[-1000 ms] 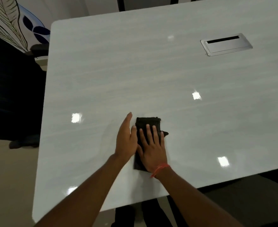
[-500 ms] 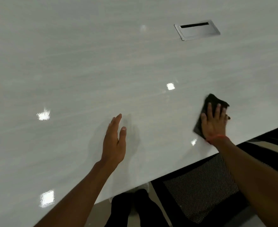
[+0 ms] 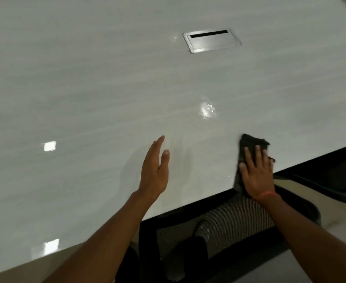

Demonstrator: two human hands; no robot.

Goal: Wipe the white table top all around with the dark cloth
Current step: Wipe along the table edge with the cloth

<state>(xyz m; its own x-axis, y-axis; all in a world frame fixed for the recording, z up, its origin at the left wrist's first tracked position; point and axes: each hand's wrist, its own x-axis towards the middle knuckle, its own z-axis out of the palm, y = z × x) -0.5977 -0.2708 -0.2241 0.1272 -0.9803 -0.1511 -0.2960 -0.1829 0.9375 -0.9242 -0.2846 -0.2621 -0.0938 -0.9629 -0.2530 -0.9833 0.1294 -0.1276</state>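
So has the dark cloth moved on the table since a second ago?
Yes. The dark cloth, under the right hand, has slid right along the near edge, from left of the metal cable hatch to right of it.

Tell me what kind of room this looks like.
Probably an office meeting room. The large white table has a metal cable hatch set flush in its top, and a mesh office chair is pushed in at the near edge, below the right hand pressing the cloth.

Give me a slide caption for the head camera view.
Right hand presses dark cloth at the white table's near edge; left hand open.
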